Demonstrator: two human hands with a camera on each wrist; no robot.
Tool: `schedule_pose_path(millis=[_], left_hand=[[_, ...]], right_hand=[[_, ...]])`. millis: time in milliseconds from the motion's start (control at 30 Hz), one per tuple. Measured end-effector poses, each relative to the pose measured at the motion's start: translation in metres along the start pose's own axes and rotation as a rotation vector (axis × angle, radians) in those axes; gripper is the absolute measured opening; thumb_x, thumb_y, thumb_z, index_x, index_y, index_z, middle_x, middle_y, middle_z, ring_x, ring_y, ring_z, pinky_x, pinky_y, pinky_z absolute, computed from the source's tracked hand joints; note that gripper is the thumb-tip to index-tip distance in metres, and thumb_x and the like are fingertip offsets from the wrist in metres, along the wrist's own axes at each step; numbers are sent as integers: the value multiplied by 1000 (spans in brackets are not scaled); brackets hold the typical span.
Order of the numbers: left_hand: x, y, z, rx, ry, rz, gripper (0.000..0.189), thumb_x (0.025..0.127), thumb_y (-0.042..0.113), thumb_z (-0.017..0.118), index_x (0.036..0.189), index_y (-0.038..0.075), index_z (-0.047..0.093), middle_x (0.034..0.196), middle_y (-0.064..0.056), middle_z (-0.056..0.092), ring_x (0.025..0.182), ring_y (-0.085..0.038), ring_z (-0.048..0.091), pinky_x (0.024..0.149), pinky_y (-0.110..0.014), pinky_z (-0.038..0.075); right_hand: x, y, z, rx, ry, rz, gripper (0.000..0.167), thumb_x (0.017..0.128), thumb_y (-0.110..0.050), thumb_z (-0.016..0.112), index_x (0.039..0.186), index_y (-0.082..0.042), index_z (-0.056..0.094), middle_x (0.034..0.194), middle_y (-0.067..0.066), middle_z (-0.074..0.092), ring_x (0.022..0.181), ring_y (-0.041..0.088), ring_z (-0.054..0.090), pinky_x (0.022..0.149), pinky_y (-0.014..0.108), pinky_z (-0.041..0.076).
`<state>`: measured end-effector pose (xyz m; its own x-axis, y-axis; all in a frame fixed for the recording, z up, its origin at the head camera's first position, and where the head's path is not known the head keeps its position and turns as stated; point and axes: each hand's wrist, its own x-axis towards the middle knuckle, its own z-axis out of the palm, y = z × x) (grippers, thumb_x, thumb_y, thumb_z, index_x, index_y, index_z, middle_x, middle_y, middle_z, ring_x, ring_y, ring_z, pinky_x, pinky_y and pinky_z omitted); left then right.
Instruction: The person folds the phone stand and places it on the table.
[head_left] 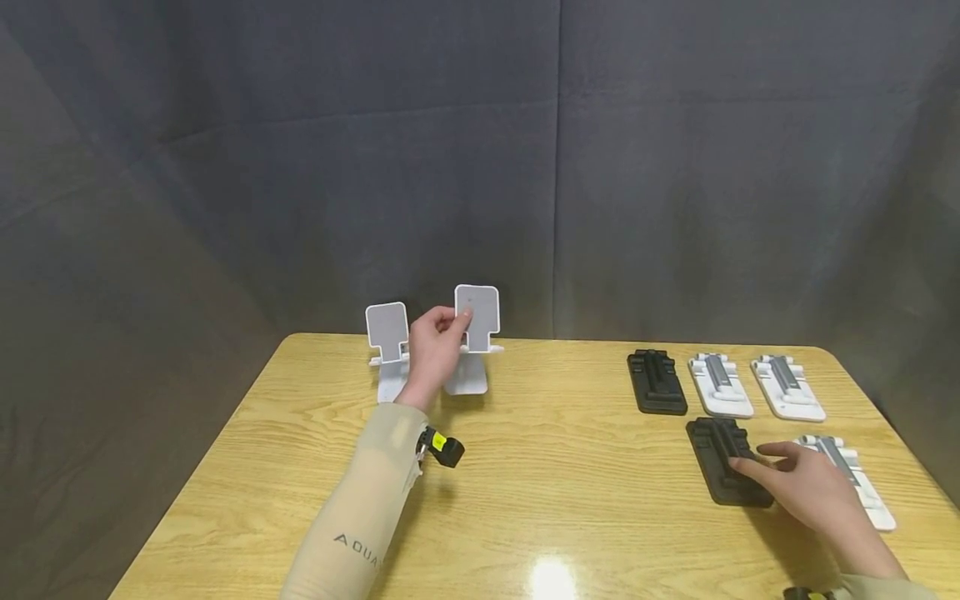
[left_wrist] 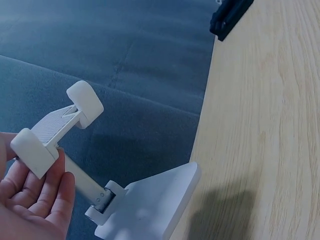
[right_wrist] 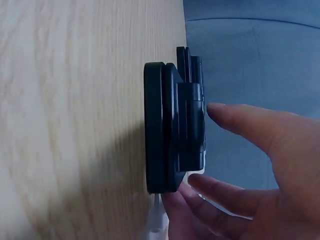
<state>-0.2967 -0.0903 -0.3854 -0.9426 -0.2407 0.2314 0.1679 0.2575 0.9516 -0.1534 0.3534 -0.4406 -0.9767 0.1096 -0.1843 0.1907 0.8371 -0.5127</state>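
Observation:
My left hand (head_left: 433, 354) pinches the upper plate of an unfolded white phone stand (head_left: 478, 312), thumb on its grey pad. In the left wrist view, that stand (left_wrist: 92, 187) shows its arm raised from the base, with fingers (left_wrist: 57, 197) behind the plate. Just left of it, another unfolded white phone stand (head_left: 387, 329) stands partly behind the hand. My right hand (head_left: 813, 492) reaches over a folded black phone stand (head_left: 723, 467) lying flat, fingers loosely spread. Seen from the right wrist, the thumb is close beside the black stand (right_wrist: 172, 130); whether it touches is unclear.
Behind the near black stand lie another folded black stand (head_left: 657, 383) and two folded white ones, at left (head_left: 722, 396) and right (head_left: 787, 400). A further white stand (head_left: 873, 492) is partly under the right hand. A dark curtain (head_left: 555, 167) hangs behind the wooden table (head_left: 555, 483).

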Motion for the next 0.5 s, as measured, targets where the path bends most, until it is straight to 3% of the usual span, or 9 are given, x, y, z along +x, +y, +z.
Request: schedule_pose_path(millis=[100,200,500], left_hand=[[-1,4,2,-17,-1,6,22,98,19,71,97,-2,70,84,-10,71,75,-21,67,64,-22,49],[-2,6,4,-37,0,13,21,97,18,71,95,-2,69,81,-9,71,71,-18,66,63,-21,49],[-8,11,9,-103,-11,11,19,97,15,71,93,-3,68,78,-8,69,69,-13,63,65,-21,50]], right_hand=[[2,-2,1,-8,65,-27,85,95,-59,63,130,17,53,108,34,67,96,49,65,80,60,49],[3,-6,1,7,132,-44,82,96,-59,61,129,16,55,107,33,67,99,52,62,76,58,49],[5,-29,1,51,248,-109,69,95,-56,64,127,6,62,108,28,69,92,43,65,63,41,47]])
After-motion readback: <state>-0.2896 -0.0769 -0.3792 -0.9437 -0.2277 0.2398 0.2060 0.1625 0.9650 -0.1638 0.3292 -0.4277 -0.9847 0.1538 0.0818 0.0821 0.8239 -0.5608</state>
